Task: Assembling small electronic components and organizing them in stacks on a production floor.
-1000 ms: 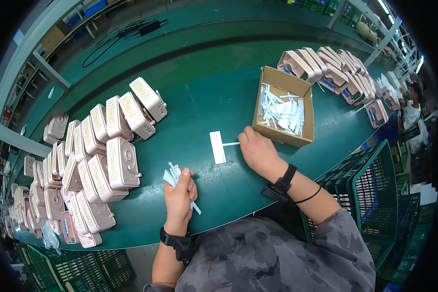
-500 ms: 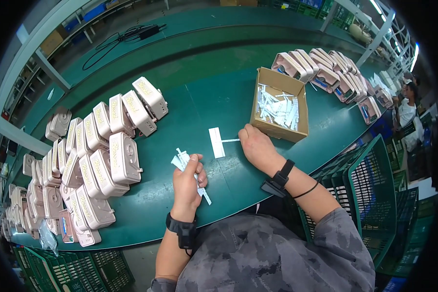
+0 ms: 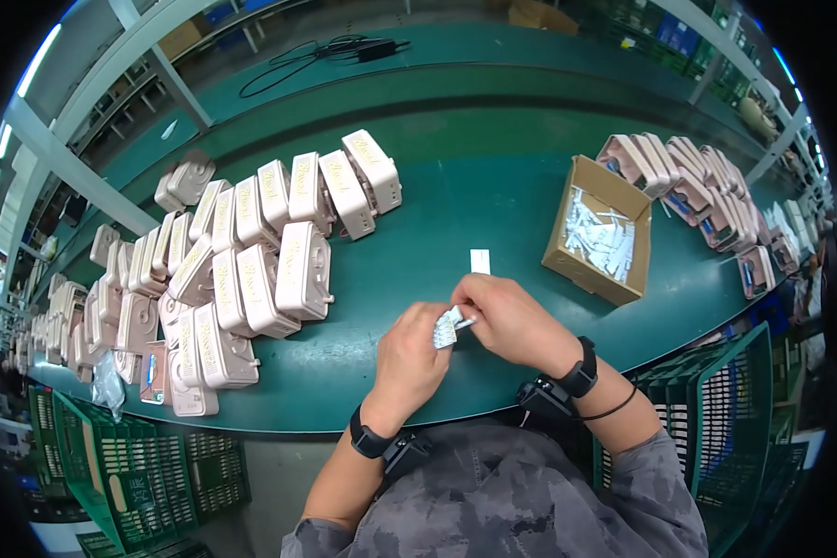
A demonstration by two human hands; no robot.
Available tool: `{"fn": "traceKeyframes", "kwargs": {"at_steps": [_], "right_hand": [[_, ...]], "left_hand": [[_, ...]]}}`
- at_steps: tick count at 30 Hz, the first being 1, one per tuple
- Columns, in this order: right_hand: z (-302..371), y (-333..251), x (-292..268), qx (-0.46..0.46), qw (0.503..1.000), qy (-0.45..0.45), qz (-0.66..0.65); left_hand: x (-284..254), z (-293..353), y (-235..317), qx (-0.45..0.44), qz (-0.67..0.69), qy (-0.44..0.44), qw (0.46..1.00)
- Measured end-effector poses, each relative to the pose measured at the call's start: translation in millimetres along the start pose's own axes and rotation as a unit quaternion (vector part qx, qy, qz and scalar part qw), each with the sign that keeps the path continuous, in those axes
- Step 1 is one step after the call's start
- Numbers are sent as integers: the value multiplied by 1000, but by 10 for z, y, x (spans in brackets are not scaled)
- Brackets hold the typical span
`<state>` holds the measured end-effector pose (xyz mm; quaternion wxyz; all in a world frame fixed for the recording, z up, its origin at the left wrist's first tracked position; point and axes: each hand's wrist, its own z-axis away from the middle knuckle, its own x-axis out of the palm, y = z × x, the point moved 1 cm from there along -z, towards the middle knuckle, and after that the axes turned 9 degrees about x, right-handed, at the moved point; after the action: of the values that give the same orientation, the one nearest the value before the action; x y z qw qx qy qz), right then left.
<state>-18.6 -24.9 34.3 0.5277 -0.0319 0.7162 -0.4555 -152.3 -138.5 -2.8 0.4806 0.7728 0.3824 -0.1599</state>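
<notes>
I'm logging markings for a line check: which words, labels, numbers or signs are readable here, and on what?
Pale pink housings: yellowish lettering on their faces; I won't copy the wording.
White strips in the left hand: faint marks, too small to read.
Green crate, lower left: pale markings, too unclear to read.

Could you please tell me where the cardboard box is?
In the head view, the box stands right of centre, between the right hand and some pink casings.
</notes>
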Motion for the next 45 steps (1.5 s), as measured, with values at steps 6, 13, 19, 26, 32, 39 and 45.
{"fn": "traceKeyframes", "kwargs": {"at_steps": [6, 13, 19, 26, 32, 39, 45], "right_hand": [[-102, 149, 306, -46, 997, 48, -27], [0, 723, 24, -94, 974, 166, 120], [201, 1040, -327, 31, 974, 210, 73], [194, 993, -192, 117, 949, 250, 154], [121, 861, 210, -43, 973, 142, 174], [323, 1168, -337, 22, 930, 227, 288], [447, 826, -100, 64, 982, 177, -31]], "left_hand": [[-397, 333, -146, -91, -158, 64, 981], [-1200, -99, -679, -40, -344, 85, 934], [-1453, -326, -779, -236, -198, -52, 950], [-1404, -205, -845, -261, -167, -42, 950], [-946, -112, -210, -343, 98, 37, 933], [144, 57, 126, -457, 467, 123, 747], [95, 213, 419, -490, 361, -93, 788]]}}
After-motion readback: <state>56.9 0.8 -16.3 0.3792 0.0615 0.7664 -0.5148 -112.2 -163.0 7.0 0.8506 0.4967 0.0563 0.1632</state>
